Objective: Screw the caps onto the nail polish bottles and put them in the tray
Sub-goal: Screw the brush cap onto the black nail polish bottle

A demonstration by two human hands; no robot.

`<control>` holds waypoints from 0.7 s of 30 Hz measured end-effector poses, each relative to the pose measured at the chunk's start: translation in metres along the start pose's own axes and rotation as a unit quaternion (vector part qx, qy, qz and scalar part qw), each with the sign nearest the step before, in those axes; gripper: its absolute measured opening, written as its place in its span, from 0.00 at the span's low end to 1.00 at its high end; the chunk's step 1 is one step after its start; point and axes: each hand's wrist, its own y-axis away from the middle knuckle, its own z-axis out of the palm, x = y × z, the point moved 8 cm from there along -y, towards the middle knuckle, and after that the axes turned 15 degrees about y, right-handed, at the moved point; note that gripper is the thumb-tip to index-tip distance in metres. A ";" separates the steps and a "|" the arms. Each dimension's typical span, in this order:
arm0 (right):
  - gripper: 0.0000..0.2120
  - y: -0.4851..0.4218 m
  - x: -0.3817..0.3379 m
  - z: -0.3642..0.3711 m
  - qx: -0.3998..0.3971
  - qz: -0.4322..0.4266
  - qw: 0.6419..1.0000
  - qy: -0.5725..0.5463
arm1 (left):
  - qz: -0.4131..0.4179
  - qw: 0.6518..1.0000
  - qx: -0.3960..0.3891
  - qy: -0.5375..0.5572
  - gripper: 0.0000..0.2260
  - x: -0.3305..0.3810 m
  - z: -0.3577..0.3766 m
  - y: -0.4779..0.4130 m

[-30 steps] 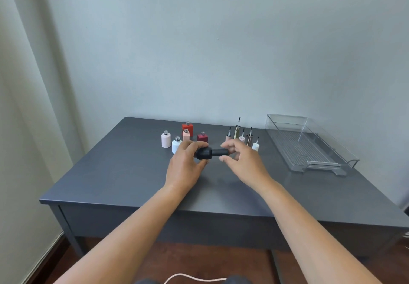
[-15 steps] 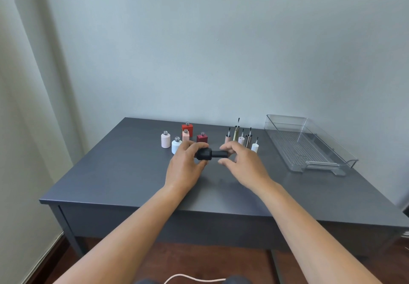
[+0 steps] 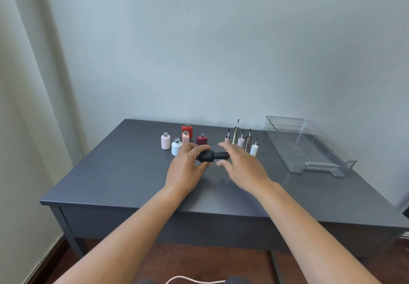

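My left hand (image 3: pixel 186 168) grips a black nail polish bottle (image 3: pixel 207 156), held sideways above the grey table (image 3: pixel 121 173). Its black cap (image 3: pixel 222 155) sits on the neck and points right. My right hand (image 3: pixel 243 168) is beside the cap with thumb and fingers spread around it, apart from it. Several uncapped bottles stand behind: pale pink (image 3: pixel 165 142), white (image 3: pixel 176 147), red (image 3: pixel 187 129), peach (image 3: pixel 185 137), dark red (image 3: pixel 201 140). Several brush caps stand upside down to the right, among them gold (image 3: pixel 236 134) and white (image 3: pixel 253 149). The clear tray (image 3: pixel 294 148) lies at the far right with nothing in it.
A pale wall runs behind the table, and a curtain hangs at the left. A white cable (image 3: pixel 188 279) lies on the dark floor below the table's front edge. Bare tabletop stretches in front of my hands and between the caps and the tray.
My right hand was pinching the cap; its fingers have now come off and spread apart. The left hand and the bottle have barely moved.
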 end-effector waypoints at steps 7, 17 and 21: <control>0.12 0.003 -0.007 -0.004 0.026 -0.034 0.996 0.077 | 0.009 1.000 -0.011 -0.020 0.19 0.006 0.002 0.002; 0.09 0.000 0.007 0.007 -0.043 0.038 0.995 -0.076 | 0.052 0.994 -0.020 -0.097 0.17 0.016 0.006 0.007; 0.07 0.001 0.013 0.011 -0.053 0.058 0.990 -0.114 | 0.053 0.993 -0.024 -0.106 0.16 0.018 0.007 0.008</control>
